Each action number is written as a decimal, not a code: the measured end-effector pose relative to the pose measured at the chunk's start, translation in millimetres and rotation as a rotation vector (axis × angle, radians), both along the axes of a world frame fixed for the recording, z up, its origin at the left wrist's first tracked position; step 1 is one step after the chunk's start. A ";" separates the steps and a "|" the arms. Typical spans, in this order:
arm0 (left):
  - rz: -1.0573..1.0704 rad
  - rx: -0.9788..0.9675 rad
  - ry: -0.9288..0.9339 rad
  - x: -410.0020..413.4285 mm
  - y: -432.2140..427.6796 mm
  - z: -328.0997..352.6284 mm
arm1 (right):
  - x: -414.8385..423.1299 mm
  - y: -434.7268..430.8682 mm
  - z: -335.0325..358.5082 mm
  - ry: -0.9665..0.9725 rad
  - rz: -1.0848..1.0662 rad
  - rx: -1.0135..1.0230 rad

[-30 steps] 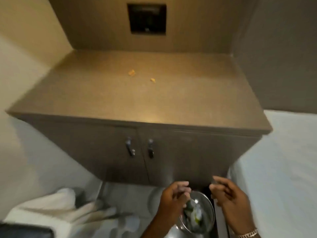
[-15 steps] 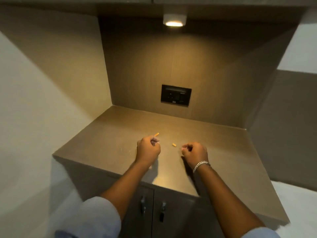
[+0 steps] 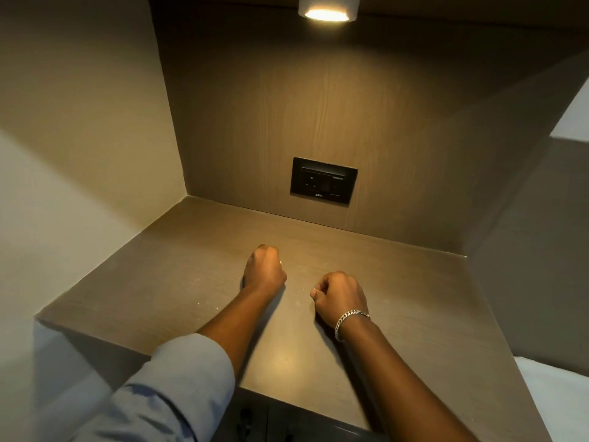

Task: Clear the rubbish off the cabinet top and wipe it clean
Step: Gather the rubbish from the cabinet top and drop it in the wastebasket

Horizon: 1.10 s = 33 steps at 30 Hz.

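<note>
The brown cabinet top lies under a lit alcove. My left hand rests on it near the middle, fingers curled and pinched together with a tiny speck at the fingertips. Just to its right, my right hand, with a silver bracelet on the wrist, is pinched the same way on a small bit. The two orange crumbs no longer show on the surface; they sit hidden inside the pinches. Fine pale dust specks remain on the top near the front left.
A black socket panel is set in the back wall, and a lamp shines overhead. Walls close the alcove at left, back and right. The cabinet doors' handles sit below the front edge. A white surface lies at right.
The view rose from the bin on the floor to the cabinet top. Both hands reached onto the top and closed over the two orange crumbs, which are now out of sight.
</note>
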State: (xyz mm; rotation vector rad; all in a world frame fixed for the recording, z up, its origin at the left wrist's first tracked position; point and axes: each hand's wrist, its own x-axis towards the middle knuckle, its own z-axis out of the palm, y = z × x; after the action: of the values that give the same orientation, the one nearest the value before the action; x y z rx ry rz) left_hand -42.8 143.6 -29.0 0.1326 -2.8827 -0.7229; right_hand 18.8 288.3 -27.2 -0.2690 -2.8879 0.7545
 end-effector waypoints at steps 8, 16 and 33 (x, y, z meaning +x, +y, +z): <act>-0.242 0.834 0.052 126.0 10.4 22.7 | 108.1 -2.6 11.0 0.458 0.039 -0.462; -0.359 1.231 -0.105 324.7 42.4 -58.1 | 305.8 -0.6 -64.2 0.490 -0.222 -0.874; -0.165 0.664 -0.883 431.9 106.9 -438.0 | 428.1 110.8 -493.5 -0.299 -0.665 -0.796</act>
State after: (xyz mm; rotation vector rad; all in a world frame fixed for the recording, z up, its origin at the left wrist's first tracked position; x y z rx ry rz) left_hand 389.1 250.5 -467.0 0.3765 -3.2679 -2.0820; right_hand 446.9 399.0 -520.7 -1.4216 -2.2777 1.7411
